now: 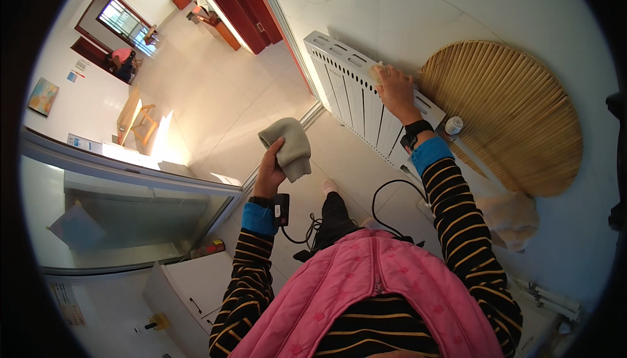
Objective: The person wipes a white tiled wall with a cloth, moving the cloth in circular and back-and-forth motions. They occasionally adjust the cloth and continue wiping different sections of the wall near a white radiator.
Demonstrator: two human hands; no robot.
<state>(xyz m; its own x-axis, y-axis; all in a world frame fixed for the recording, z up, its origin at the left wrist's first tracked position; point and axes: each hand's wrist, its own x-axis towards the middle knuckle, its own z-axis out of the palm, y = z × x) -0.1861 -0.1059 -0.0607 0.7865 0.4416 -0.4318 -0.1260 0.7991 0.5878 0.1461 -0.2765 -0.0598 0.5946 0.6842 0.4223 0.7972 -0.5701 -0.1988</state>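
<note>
My left hand [270, 169] grips a folded grey-green piece of fabric [289, 145] with a ribbed edge, held up over the tiled floor in front of the doorway. My right hand [397, 92] rests on the slotted top of a white wall radiator [338, 53]. Under its fingers is a pale tan cloth [375, 73], partly hidden by the hand. Just right of that hand, a round mat or lid of straw-coloured stalks [504, 118] leans against the wall. A white radiator valve [454, 125] sits at the radiator's near end.
A framed glass sliding door [147, 181] stands to the left, above a white cabinet [196, 284]. Beige fluffy fabric [512, 218] lies low at right. Black cables hang from both wrist devices. Through the doorway, a bent-over person [122, 59] is far off, past a wooden folding table [128, 115].
</note>
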